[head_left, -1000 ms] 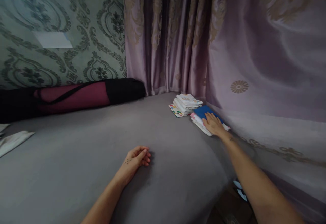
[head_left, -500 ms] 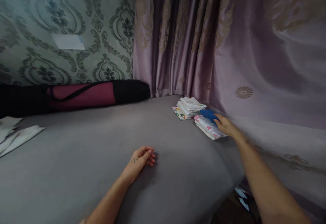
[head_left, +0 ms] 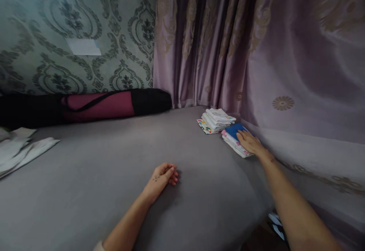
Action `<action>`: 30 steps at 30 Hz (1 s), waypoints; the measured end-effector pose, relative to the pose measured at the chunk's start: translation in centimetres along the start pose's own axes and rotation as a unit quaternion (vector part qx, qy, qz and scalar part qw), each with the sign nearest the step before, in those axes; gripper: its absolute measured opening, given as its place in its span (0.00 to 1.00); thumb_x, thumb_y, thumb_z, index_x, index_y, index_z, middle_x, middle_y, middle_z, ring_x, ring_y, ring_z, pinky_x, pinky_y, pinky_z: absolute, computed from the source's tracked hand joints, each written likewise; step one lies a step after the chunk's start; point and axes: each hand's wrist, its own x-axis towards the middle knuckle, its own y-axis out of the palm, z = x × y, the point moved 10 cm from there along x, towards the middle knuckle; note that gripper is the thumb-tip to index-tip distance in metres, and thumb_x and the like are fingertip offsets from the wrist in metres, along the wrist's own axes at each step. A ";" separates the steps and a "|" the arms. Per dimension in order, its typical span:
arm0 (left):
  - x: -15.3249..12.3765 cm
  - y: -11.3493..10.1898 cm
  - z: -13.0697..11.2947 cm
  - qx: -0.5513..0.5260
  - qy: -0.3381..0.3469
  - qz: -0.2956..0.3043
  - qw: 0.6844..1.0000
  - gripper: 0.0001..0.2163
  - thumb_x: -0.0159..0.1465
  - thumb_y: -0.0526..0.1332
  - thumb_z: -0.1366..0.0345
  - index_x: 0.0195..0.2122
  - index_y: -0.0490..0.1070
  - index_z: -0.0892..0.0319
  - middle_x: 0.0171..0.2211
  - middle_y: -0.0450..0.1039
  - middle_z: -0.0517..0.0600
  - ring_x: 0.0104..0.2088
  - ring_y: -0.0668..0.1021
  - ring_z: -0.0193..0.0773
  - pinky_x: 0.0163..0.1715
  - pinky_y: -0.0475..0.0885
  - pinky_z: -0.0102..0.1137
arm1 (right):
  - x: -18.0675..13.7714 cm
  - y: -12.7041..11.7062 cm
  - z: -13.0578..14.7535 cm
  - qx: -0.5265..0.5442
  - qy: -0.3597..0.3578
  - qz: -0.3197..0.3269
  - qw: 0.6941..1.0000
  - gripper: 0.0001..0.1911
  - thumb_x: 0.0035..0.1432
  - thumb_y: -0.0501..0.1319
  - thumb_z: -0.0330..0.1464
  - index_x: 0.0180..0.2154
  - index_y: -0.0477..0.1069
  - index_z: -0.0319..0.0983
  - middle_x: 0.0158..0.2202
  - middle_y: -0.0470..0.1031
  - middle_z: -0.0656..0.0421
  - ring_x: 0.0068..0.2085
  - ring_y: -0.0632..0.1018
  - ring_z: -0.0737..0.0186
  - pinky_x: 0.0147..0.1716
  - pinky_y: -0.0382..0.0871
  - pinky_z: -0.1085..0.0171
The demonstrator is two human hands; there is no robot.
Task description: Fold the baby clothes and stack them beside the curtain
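My right hand (head_left: pixel 249 141) lies flat, fingers stretched out, on a folded blue cloth (head_left: pixel 232 130). That cloth rests on top of a small pile of folded white cloths with pink print (head_left: pixel 236 147), and my hand covers part of both. Right behind it, a taller stack of folded white cloths (head_left: pixel 217 118) sits near the curtain, with a colourful patterned piece at its bottom. My left hand (head_left: pixel 163 175) rests on the grey bed surface with loosely curled fingers, thumb against the forefinger, and nothing shows in it.
Loose white cloths (head_left: pixel 25 150) lie at the left on the grey sheet (head_left: pixel 114 171). A long black and maroon bag (head_left: pixel 102 105) stretches along the patterned wall. Purple curtains (head_left: pixel 299 64) hang behind and to the right. Dark floor shows past the bed's edge, lower right.
My right hand has lowered the blue cloth from a raised, gripped position onto the pink-printed pile, and its fingers have flattened on it. The view has shifted slightly left.
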 end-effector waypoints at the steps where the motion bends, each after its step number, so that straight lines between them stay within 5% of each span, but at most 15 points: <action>1: 0.1 0.0 0.1 0.004 0.002 0.000 1.000 0.15 0.56 0.64 0.55 0.36 0.68 0.61 0.28 0.72 0.49 0.26 0.75 0.32 0.27 0.70 0.29 | -0.3 -0.8 0.5 -0.005 0.001 -0.028 1.000 0.31 0.66 0.38 0.42 0.61 0.60 0.32 0.65 0.56 0.46 0.65 0.56 0.47 0.60 0.50 0.42; 4: 0.5 0.1 0.2 0.013 0.009 -0.001 1.000 0.13 0.57 0.64 0.56 0.34 0.68 0.61 0.27 0.71 0.49 0.25 0.74 0.32 0.26 0.71 0.28 | -1.8 -2.8 4.2 -0.021 -0.047 -0.128 0.990 0.30 0.66 0.39 0.41 0.58 0.64 0.29 0.63 0.58 0.44 0.65 0.56 0.46 0.61 0.48 0.43; 8: 0.8 0.3 0.3 0.020 0.004 -0.012 1.000 0.10 0.59 0.62 0.59 0.33 0.67 0.61 0.26 0.71 0.49 0.23 0.75 0.32 0.25 0.71 0.28 | -4.2 -2.0 11.9 0.031 -0.171 -0.173 0.969 0.26 0.65 0.43 0.39 0.53 0.69 0.32 0.59 0.65 0.45 0.62 0.62 0.49 0.61 0.54 0.49; 14: 1.5 0.9 1.7 0.033 -0.063 0.010 0.997 0.05 0.63 0.56 0.67 0.35 0.67 0.64 0.23 0.69 0.45 0.21 0.74 0.30 0.29 0.72 0.31 | -7.2 4.1 22.5 0.177 -0.329 -0.080 0.924 0.25 0.63 0.45 0.40 0.48 0.73 0.33 0.54 0.72 0.45 0.56 0.71 0.51 0.57 0.63 0.52; 17: 1.6 -0.7 1.8 0.054 -0.084 0.021 0.995 0.05 0.64 0.54 0.72 0.37 0.68 0.65 0.22 0.68 0.44 0.20 0.73 0.29 0.31 0.72 0.32 | -8.6 7.3 26.5 0.202 -0.378 -0.033 0.903 0.25 0.62 0.46 0.42 0.49 0.72 0.36 0.55 0.71 0.48 0.57 0.70 0.50 0.57 0.63 0.51; 24: -3.2 -11.9 -3.8 0.163 -0.038 -0.062 0.984 0.05 0.64 0.55 0.69 0.36 0.69 0.63 0.27 0.69 0.46 0.22 0.72 0.26 0.25 0.68 0.23 | -10.0 13.0 31.0 0.198 -0.434 0.002 0.879 0.30 0.60 0.46 0.47 0.53 0.69 0.34 0.57 0.68 0.46 0.58 0.69 0.45 0.57 0.63 0.46; 30: -10.5 -25.4 -9.3 0.229 -0.021 -0.252 0.940 0.07 0.63 0.55 0.66 0.35 0.70 0.64 0.28 0.72 0.49 0.23 0.74 0.29 0.25 0.70 0.24 | -10.7 14.8 30.9 0.166 -0.465 -0.030 0.869 0.32 0.62 0.45 0.46 0.59 0.61 0.33 0.61 0.63 0.45 0.61 0.64 0.42 0.58 0.60 0.42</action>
